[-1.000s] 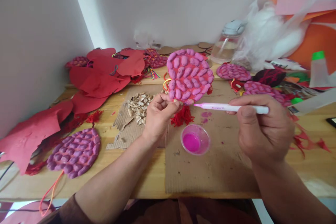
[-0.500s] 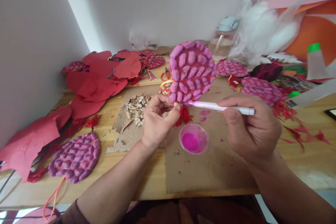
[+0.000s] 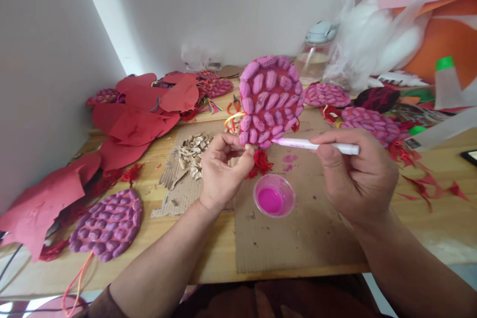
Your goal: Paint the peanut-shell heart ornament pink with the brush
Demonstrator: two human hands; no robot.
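Observation:
A heart-shaped ornament [image 3: 271, 98], red with rows of pink-painted peanut shells, stands upright above the cardboard. My left hand [image 3: 227, 166] pinches its lower left edge between thumb and fingers. A red tassel [image 3: 263, 160] hangs beneath it. In my right hand [image 3: 357, 174] is a white brush pen [image 3: 303, 144], held level, its pink tip touching the ornament's lower edge. Below sits a clear plastic cup [image 3: 289, 206] holding magenta paint [image 3: 270, 200].
Cardboard [image 3: 298, 243] covers the table's middle, with bare peanut shells [image 3: 191, 154] on its left. Red paper cutouts [image 3: 137, 124] and a finished peanut ornament [image 3: 108, 226] lie leftward. At the back right are a lidded jar [image 3: 316, 54] and a white plastic bag [image 3: 380, 39].
The brush pen's tip has shifted slightly right and up along the ornament's lower edge. The ornament has turned a little; my left hand keeps its pinch.

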